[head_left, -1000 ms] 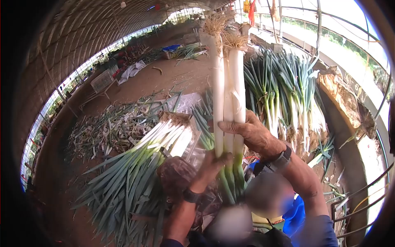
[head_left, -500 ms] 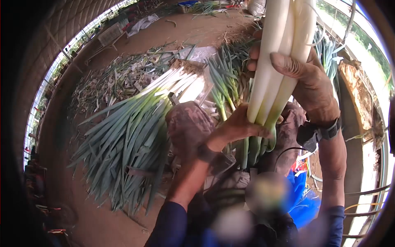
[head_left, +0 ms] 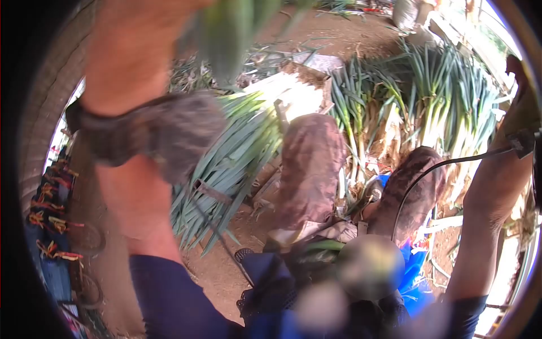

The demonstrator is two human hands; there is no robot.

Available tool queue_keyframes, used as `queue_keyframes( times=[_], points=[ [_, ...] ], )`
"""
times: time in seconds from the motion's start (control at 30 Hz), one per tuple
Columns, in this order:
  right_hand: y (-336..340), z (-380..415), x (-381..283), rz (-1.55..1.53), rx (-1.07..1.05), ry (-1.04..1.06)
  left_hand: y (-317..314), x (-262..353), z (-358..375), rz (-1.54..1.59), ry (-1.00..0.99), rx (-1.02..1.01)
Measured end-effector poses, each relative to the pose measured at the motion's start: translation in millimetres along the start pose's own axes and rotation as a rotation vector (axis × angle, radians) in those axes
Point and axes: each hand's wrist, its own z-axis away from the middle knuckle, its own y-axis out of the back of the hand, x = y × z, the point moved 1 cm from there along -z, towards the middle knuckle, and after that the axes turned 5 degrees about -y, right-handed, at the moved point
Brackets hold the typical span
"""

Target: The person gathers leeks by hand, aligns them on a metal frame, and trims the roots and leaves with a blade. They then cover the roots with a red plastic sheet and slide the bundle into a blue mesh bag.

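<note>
My left arm is raised close to the camera and blurred, with a dark band around the wrist (head_left: 152, 133). My left hand (head_left: 144, 34) reaches the top edge of the view, and blurred green leaves of the leek bunch (head_left: 231, 31) hang right beside it, seemingly in its grip. My right forearm rises along the right edge, wearing a watch (head_left: 522, 141). My right hand (head_left: 522, 90) is mostly cut off by the lens rim, so what it holds is hidden. The white leek stalks are out of view above.
A trimmed leek bundle (head_left: 243, 147) lies on the dirt floor at left. A pile of untrimmed leeks (head_left: 440, 96) stands at the right. My knees in mud-stained trousers (head_left: 310, 164) are below, and a black cable (head_left: 446, 164) crosses the right knee. Coloured ties (head_left: 51, 226) hang at far left.
Both hands have lifted the leek bunch up and toward the camera, out of the top of the view. The view has tilted down onto my knees.
</note>
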Motion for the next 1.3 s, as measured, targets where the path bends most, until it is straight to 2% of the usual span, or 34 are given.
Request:
queue_keyframes(
  times=[0.1, 0.2, 0.27, 0.3, 0.33, 0.37, 0.4, 0.43, 0.47, 0.5, 0.57, 0.6, 0.67, 0.7, 0.77, 0.8, 0.87, 0.9, 0.97, 1.0, 1.03, 1.07, 1.1, 1.13, 1.2, 1.3],
  points=[
    [-13.5, -18.7, 29.6, -0.059, -0.05, -0.002, 61.7, -3.7, 29.4, -0.232, 0.223, -0.08],
    [-49.5, -20.2, 93.1, -0.101, -0.137, -0.092, 105.2, -18.5, 76.6, -0.417, 0.49, -0.192],
    [-65.1, -16.5, 173.8, 0.123, -0.313, -0.103, 132.3, -34.7, 112.9, -0.483, 0.73, -0.317],
    [-113.4, -3.2, 182.7, -0.382, -0.098, -0.341, 144.4, -46.1, 140.4, -0.511, 0.877, -0.404],
    [-135.1, 10.8, 224.6, -0.425, -0.107, -0.47, 153.0, -60.7, 182.1, -0.531, 0.856, -0.37],
    [-166.2, 29.9, 250.1, -0.56, 0.017, -0.697, 154.7, -70.0, 219.6, -0.553, 0.839, -0.338],
    [-191.0, 49.7, 282.4, -0.637, 0.011, -0.859, 135.5, -60.0, 223.8, -0.589, 0.946, -0.442],
    [-217.0, 64.9, 294.0, -0.62, 0.109, -1.028, 115.9, -51.9, 226.1, -0.623, 1.051, -0.55],
    [-238.8, 111.0, 383.7, -0.16, -0.159, -0.349, 107.7, -62.0, 249.7, -0.488, 1.088, -0.578],
    [-250.3, 103.3, 364.2, -0.178, -0.158, -0.356, 97.0, -73.7, 275.7, -0.348, 1.123, -0.599],
    [-271.0, 86.2, 300.3, -0.424, 0.213, -1.53, 67.4, -76.9, 296.9, -0.319, 1.344, -0.697],
    [-278.4, 97.6, 316.5, -0.428, 0.208, -1.535, 54.0, -81.0, 314.6, -0.224, 1.375, -0.666],
    [-299.7, 122.1, 369.4, -0.301, 0.045, -1.072, 35.9, -87.1, 327.6, -0.129, 1.41, -0.636],
    [-304.8, 119.5, 381.9, -0.305, 0.038, -1.078, 26.4, -87.0, 328.6, -0.046, 1.431, -0.618],
    [-311.9, 109.4, 406.0, -0.825, 0.063, -1.072, 7.6, -92.3, 325.3, 0.048, 1.458, -0.612],
    [-313.6, 102.9, 399.3, -0.831, 0.064, -1.084, 0.7, -97.4, 321.0, 0.096, 1.462, -0.649],
    [-317.6, 88.8, 389.2, -1.229, 0.299, -1.043, -17.4, -110.2, 321.8, 0.21, 1.459, -0.657],
    [-322.3, 85.9, 395.8, -1.234, 0.309, -1.055, -29.0, -114.9, 317.7, 0.219, 1.466, -0.669],
    [-330.1, 74.0, 409.5, -1.212, 0.117, -0.961, -50.3, -129.1, 309.1, 0.341, 1.452, -0.662],
    [-333.8, 69.6, 408.5, -1.21, 0.136, -0.969, -64.1, -144.6, 318.5, 0.402, 1.392, -0.679],
    [-334.1, 67.6, 404.5, -1.336, 0.183, -0.974, -75.2, -155.1, 326.2, 0.43, 1.373, -0.689],
    [-327.8, 66.7, 405.1, -1.454, 0.238, -0.966, -90.9, -161.7, 320.0, 0.476, 1.429, -0.65],
    [-322.5, 70.9, 414.3, -1.433, 0.274, -0.957, -105.7, -169.0, 313.4, 0.517, 1.487, -0.615],
    [-320.6, 75.9, 421.4, -1.48, 0.236, -1.005, -118.6, -176.8, 309.7, 0.537, 1.467, -0.631],
    [-315.1, 82.4, 420.6, -1.533, 0.21, -1.05, -138.5, -188.5, 310.8, 0.694, 1.559, -0.512],
    [-307.3, 85.5, 407.7, -1.625, 0.358, -1.037, -171.4, -206.8, 323.2, 0.619, 1.537, -0.535]
  ],
)
